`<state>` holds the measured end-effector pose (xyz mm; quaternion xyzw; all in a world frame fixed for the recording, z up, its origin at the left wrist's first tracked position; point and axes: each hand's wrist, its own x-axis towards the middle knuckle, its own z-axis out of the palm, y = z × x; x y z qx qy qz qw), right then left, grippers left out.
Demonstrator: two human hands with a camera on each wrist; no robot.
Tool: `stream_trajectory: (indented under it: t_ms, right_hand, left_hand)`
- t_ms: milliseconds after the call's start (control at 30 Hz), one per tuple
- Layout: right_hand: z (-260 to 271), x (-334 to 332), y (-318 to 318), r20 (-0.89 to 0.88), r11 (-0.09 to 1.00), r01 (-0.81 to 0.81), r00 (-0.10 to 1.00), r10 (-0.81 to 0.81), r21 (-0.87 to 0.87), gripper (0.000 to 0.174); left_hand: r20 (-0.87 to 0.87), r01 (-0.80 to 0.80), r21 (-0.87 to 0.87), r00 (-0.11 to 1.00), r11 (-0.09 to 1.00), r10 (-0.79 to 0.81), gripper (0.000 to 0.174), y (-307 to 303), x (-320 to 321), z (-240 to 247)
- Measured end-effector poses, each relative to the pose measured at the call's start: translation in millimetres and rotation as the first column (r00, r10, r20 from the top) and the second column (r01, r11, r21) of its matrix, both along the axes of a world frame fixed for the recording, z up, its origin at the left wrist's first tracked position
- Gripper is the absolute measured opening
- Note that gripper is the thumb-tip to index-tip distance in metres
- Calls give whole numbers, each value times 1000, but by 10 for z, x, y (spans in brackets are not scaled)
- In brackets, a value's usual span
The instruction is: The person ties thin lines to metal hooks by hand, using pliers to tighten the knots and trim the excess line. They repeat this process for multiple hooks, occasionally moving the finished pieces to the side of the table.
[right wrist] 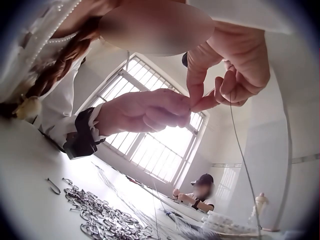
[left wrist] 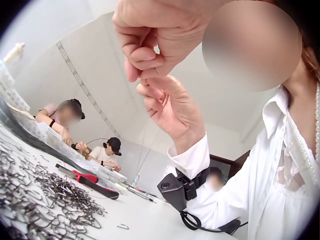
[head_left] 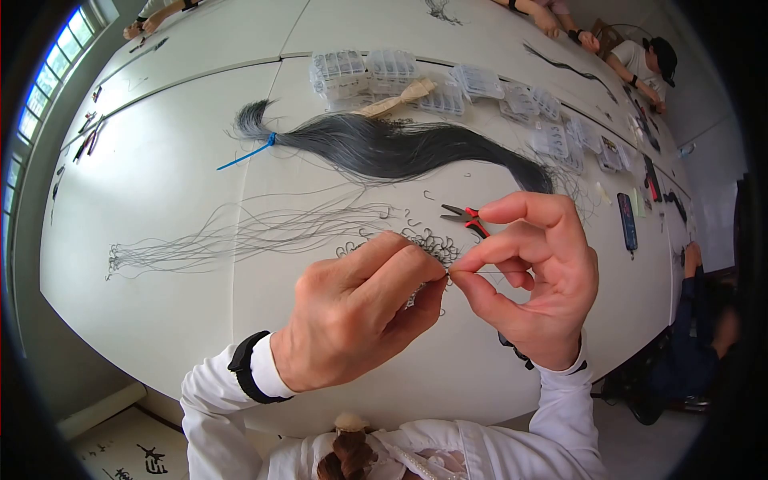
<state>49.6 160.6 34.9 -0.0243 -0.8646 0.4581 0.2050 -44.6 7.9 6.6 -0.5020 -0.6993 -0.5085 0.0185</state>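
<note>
Over the pile of fish hooks (head_left: 432,244), my two hands meet at the fingertips. My left hand (head_left: 360,312) is curled, thumb and forefinger pinching the end of a thin dark fishing line (right wrist: 242,155); I cannot tell whether a hook is between them. Thumb and forefinger of my right hand (head_left: 544,276) pinch the same line right beside the left fingertips, the other fingers bent. From there the line hangs down past the right hand in the right wrist view. Pliers with red and black handles (left wrist: 87,179) lie just beyond the hooks.
A long bundle of dark line (head_left: 384,148), bound by a blue tie (head_left: 248,152), lies across the table. Left of the hooks are lines with hooks at their ends (head_left: 192,240). Clear plastic boxes (head_left: 340,72) and a phone (head_left: 628,222) lie farther off. Other people sit around the table.
</note>
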Motion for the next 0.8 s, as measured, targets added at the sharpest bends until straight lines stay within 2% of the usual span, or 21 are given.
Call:
stream_trajectory:
  t_ms: [33,267,367,533,667,800]
  right_hand:
    - [5,1,-10,24,1000,10,1000,-10,2,48]
    - [-10,-19,1,-6,999,-12,1000,12,46,46]
    - [-17,-20,8,-36,990,-28,999,33,141,45]
    - [-25,-23,21,-47,987,-24,998,32,158,39]
    - [21,-40,70,-31,990,-2,1000,6,139,35]
    - [54,-70,121,28,989,-81,997,78,120,27]
  left_hand:
    - [4,2,-6,1000,1000,-2,15,-2,1,1]
    - [-2,12,-14,1000,1000,-12,15,-5,-6,1]
    - [-13,21,-17,1000,1000,-21,16,-12,-8,9]
    - [-117,6,-26,993,1000,-9,17,-21,-17,6]
    - [-123,-8,-57,992,998,1,17,-66,-16,48]
    - [-156,-33,-60,987,998,23,16,-74,1,62]
